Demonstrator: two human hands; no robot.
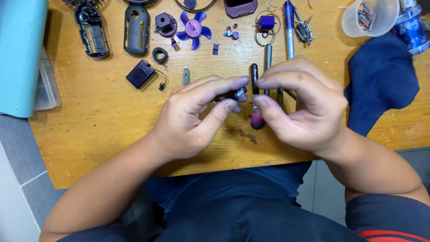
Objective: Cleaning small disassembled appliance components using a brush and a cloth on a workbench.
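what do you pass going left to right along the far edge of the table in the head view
black handle shell → grey housing → purple fan blade → small blue motor → clear plastic cup

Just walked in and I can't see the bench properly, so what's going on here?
A person seated at a wooden table holds a small dark part pinched in the left hand, with the right hand close beside it, fingertips nearly meeting. Beneath the hands lie a few slim tools. Further back sit pieces of a taken-apart small fan: a purple blade wheel, dark housing shells, a small battery pack and a plastic cup of bits.
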